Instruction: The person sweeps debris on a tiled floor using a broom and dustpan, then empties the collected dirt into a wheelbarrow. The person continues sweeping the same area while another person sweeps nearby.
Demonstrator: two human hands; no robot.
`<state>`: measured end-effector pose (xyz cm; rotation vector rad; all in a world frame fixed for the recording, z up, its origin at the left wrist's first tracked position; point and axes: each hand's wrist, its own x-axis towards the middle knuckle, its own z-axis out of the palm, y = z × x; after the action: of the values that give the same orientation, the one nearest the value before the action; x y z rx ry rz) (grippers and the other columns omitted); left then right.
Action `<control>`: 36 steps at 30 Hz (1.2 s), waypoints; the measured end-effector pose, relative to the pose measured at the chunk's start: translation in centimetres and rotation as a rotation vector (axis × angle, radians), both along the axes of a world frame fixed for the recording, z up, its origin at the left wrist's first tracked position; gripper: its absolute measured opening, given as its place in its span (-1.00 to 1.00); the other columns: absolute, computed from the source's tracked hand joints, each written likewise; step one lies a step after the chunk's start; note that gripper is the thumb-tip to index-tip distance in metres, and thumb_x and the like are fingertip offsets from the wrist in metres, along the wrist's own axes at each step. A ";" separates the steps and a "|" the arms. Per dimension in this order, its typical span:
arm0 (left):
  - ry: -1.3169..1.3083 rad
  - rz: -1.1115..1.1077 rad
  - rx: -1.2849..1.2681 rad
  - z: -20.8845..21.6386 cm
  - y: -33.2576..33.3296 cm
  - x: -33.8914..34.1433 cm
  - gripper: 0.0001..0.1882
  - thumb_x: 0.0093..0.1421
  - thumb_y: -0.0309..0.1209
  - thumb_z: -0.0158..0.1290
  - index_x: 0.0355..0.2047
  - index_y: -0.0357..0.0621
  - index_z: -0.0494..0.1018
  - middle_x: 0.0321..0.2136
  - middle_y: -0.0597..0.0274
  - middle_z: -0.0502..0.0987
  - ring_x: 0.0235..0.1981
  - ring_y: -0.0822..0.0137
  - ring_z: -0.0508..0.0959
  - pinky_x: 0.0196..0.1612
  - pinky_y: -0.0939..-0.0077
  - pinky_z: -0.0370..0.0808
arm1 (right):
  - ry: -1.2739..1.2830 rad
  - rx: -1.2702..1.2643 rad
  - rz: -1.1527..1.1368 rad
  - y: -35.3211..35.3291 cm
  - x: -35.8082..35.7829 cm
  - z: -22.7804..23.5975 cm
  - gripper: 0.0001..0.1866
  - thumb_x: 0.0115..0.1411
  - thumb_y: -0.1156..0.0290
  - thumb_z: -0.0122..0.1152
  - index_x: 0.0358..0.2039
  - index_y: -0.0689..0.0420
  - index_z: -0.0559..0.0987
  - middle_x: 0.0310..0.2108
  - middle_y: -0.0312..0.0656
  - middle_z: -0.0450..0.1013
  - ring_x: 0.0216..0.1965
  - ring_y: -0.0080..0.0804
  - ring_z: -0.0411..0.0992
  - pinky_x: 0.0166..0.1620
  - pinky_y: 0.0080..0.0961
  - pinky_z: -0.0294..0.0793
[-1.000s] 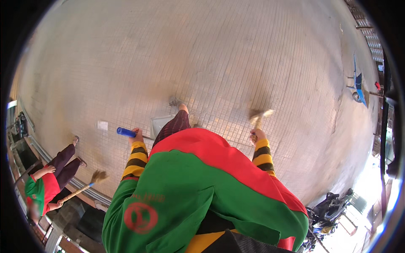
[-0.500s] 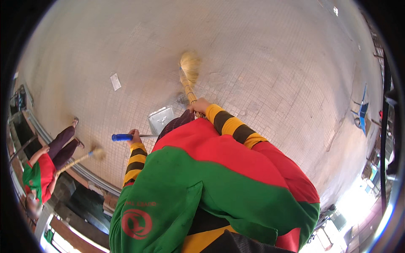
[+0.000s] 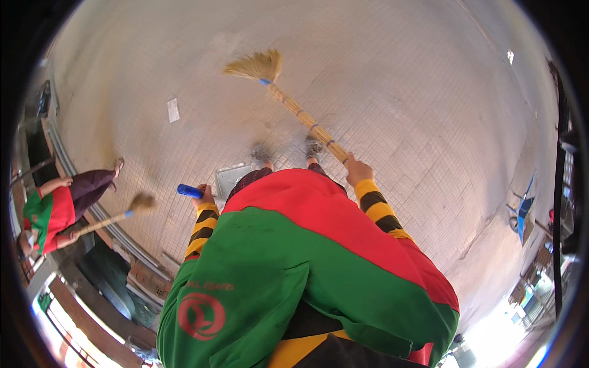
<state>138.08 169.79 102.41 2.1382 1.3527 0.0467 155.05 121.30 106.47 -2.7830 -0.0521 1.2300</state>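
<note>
Diagonally, the straw broom [image 3: 305, 120] stretches forward-left from the right hand [image 3: 358, 170].

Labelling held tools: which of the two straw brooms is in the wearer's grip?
The pale-yellow straw broom in the wearer's right grip, bristles toward the picture's top; the other straw broom is held by the co-worker at left.

Two hands gripping, one on each side

Seen from above, the left hand [image 3: 204, 195] curls into a grip just left of the torso [image 3: 300, 227], the left forearm [image 3: 202, 232] pointing forward. The right hand [image 3: 359, 170], a little farther forward, is also wrapped in a grip, the right forearm [image 3: 380, 206] angling inward. The left foot [image 3: 262, 153] and right foot [image 3: 314, 148], both blurred, show ahead.
</note>
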 end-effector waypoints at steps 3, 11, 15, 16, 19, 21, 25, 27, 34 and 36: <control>-0.023 0.001 -0.027 0.1 -1.3 1.2 -0.77 -0.10 -0.35 0.12 -0.40 -0.16 0.50 -0.53 0.22 0.52 -0.48 0.37 0.50 -0.34 0.51 0.42 | 0.100 -0.028 -0.129 -7.3 -4.5 1.9 -0.39 -0.10 0.45 -0.02 0.05 0.01 0.11 -0.36 0.00 0.44 -0.27 -0.06 0.42 -0.28 -0.19 0.40; -0.065 -0.106 -0.088 -0.2 -6.1 1.6 -0.82 -0.03 -0.41 0.09 -0.40 -0.21 0.47 -0.52 0.21 0.50 -0.48 0.37 0.48 -0.34 0.51 0.41 | -0.028 0.119 -1.228 -13.5 -17.0 2.3 -0.70 -0.20 0.52 0.10 -0.36 0.16 0.35 -0.59 -0.05 0.37 -0.61 -0.18 0.40 -0.57 -0.31 0.40; -0.091 -0.170 -0.073 0.2 -8.1 0.2 -0.84 -0.02 -0.44 0.08 -0.42 -0.24 0.45 -0.54 0.22 0.49 -0.50 0.38 0.47 -0.37 0.52 0.40 | 0.174 0.562 -2.154 -18.8 -10.6 -2.7 -0.89 -0.16 0.56 0.01 -0.70 0.13 0.30 -0.84 -0.32 0.17 -0.86 -0.45 0.21 -0.82 -0.54 0.28; -0.139 -0.222 -0.065 0.6 -8.4 -0.2 -0.84 -0.02 -0.44 0.08 -0.42 -0.24 0.45 -0.54 0.21 0.49 -0.50 0.38 0.47 -0.37 0.52 0.40 | 0.293 0.676 -2.267 -20.1 -8.6 -3.3 -0.83 -0.16 0.58 0.00 -0.73 0.09 0.23 -0.88 -0.35 0.08 -0.86 -0.49 0.19 -0.83 -0.60 0.28; -0.218 -0.179 -0.190 1.6 -9.8 -1.6 -0.85 -0.04 -0.44 0.09 -0.44 -0.25 0.46 -0.54 0.18 0.48 -0.51 0.36 0.47 -0.39 0.51 0.40 | 0.531 0.536 -2.137 -21.2 -2.9 -5.4 -0.81 -0.13 0.56 -0.01 -0.73 0.07 0.20 -0.85 -0.32 0.12 -0.88 -0.50 0.15 -0.82 -0.61 0.23; -0.123 -0.178 -0.076 2.2 -10.6 -2.4 -0.81 -0.04 -0.42 0.10 -0.41 -0.24 0.45 -0.52 0.18 0.48 -0.48 0.35 0.46 -0.34 0.50 0.40 | 0.697 0.434 -1.862 -19.1 0.8 -5.5 -0.83 -0.12 0.55 0.02 -0.71 0.09 0.23 -0.82 -0.30 0.15 -0.85 -0.48 0.15 -0.79 -0.60 0.19; -0.133 -0.138 0.097 2.5 -12.9 -4.7 -0.79 -0.03 -0.39 0.11 -0.39 -0.24 0.45 -0.50 0.18 0.48 -0.45 0.34 0.46 -0.34 0.49 0.40 | 0.707 0.655 -1.438 -8.2 6.3 -5.5 -0.86 -0.17 0.60 0.07 -0.71 0.18 0.31 -0.77 -0.24 0.22 -0.81 -0.46 0.21 -0.76 -0.50 0.19; -0.154 -0.053 0.082 2.4 -14.3 -6.1 -0.80 -0.04 -0.40 0.11 -0.41 -0.24 0.45 -0.48 0.16 0.47 -0.44 0.34 0.46 -0.34 0.48 0.40 | 0.618 0.726 -1.150 -1.8 8.7 -5.3 -0.90 -0.22 0.63 0.07 -0.72 0.21 0.34 -0.74 -0.19 0.27 -0.79 -0.46 0.24 -0.75 -0.48 0.20; -0.264 0.328 -0.017 1.7 -17.2 -8.8 -0.80 -0.05 -0.41 0.13 -0.41 -0.26 0.45 -0.58 0.24 0.46 -0.53 0.43 0.43 -0.41 0.54 0.39 | 0.613 0.766 -0.653 16.6 15.7 -5.6 -0.92 -0.28 0.55 0.11 -0.72 0.21 0.39 -0.79 -0.19 0.30 -0.81 -0.40 0.26 -0.74 -0.47 0.23; -0.272 0.389 -0.024 1.9 -17.6 -9.6 -0.80 -0.05 -0.42 0.13 -0.41 -0.25 0.45 -0.58 0.25 0.45 -0.53 0.45 0.42 -0.43 0.55 0.39 | 0.662 0.861 -0.537 17.7 17.3 -5.6 -0.91 -0.26 0.52 0.12 -0.69 0.20 0.39 -0.80 -0.18 0.29 -0.84 -0.42 0.24 -0.75 -0.48 0.21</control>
<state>128.43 152.20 104.33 1.7440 1.5682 0.4559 172.32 139.01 100.87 -1.4636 0.1644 1.4324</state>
